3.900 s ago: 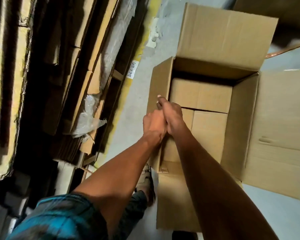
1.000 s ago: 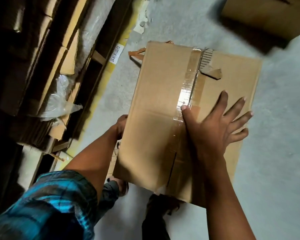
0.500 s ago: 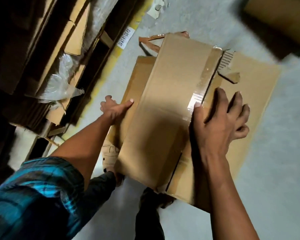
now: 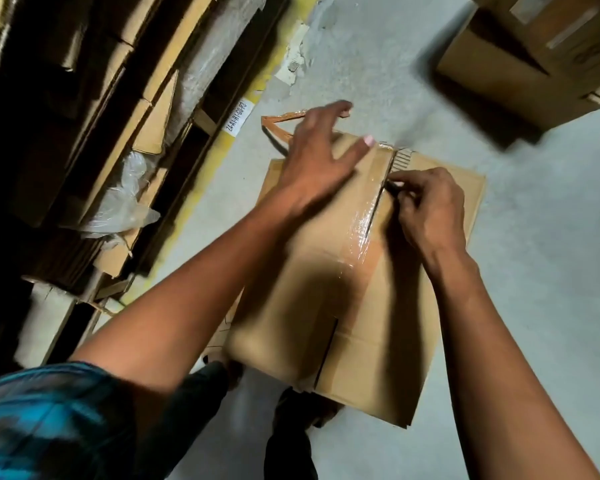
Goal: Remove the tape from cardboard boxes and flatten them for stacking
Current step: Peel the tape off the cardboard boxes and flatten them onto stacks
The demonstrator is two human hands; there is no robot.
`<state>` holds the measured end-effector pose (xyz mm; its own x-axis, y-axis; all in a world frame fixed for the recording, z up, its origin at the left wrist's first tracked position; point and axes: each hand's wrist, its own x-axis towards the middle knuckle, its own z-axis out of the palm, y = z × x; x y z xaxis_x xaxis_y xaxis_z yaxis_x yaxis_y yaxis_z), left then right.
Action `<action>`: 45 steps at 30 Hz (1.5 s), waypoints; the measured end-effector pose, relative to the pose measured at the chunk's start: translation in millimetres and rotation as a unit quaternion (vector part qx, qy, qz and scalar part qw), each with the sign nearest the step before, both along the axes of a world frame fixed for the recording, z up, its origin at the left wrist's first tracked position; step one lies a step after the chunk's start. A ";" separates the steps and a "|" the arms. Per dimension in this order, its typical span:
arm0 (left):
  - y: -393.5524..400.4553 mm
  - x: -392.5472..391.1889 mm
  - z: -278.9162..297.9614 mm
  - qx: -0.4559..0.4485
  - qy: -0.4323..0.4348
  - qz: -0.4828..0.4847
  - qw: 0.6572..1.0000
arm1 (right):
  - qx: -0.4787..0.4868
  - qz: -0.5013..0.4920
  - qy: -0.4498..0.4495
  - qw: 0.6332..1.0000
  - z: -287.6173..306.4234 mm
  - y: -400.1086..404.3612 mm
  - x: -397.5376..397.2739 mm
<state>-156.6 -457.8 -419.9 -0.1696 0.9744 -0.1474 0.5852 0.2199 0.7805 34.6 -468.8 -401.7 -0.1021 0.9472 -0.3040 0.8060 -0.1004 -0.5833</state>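
A brown cardboard box (image 4: 291, 306) stands upside down on the grey floor in front of my legs, its taped bottom facing up. A strip of clear glossy tape (image 4: 368, 216) runs along the centre seam. My left hand (image 4: 316, 161) lies flat, fingers spread, on the box's far left flap. My right hand (image 4: 426, 209) is curled at the seam near the far edge, fingertips pinched on the tape's edge; what lies under the fingers is hidden.
Flattened cardboard sheets (image 4: 94, 116) and a crumpled clear plastic bag (image 4: 122, 206) stand stacked along the left beside a yellow floor line (image 4: 201, 188). A peeled brown tape strip (image 4: 278, 123) lies beyond the box. Another cardboard box (image 4: 534, 53) sits at the top right.
My left hand has moved from the box's left side up onto its top far flap. My right hand has gone from flat on the box to pinching at the taped seam.
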 end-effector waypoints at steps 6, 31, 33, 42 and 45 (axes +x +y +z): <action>-8.9 37.6 -23.7 -0.105 0.164 -0.147 0.970 | -0.077 0.052 -0.026 0.995 4.4 -20.4 2.3; -135.5 25.9 -14.8 -0.026 0.126 -0.153 0.980 | -0.023 0.077 -0.028 0.996 -1.2 -86.2 -5.9; -138.8 23.5 -18.3 -0.028 0.133 -0.164 0.977 | -0.012 0.121 -0.045 0.992 -2.4 -80.8 -8.6; -142.0 24.3 -24.4 -0.022 0.136 -0.159 0.978 | 0.005 0.164 -0.085 0.983 -7.0 -65.9 -13.2; -141.7 25.3 -24.0 -0.021 0.132 -0.152 0.979 | 0.018 0.174 -0.098 0.980 -4.9 -62.5 -14.6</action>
<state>-131.4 -599.5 -443.9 0.0896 0.9800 -0.1775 0.8092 0.0322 0.5866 20.0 -531.3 -406.6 -0.3642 0.8758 -0.3168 0.8842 0.2184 -0.4128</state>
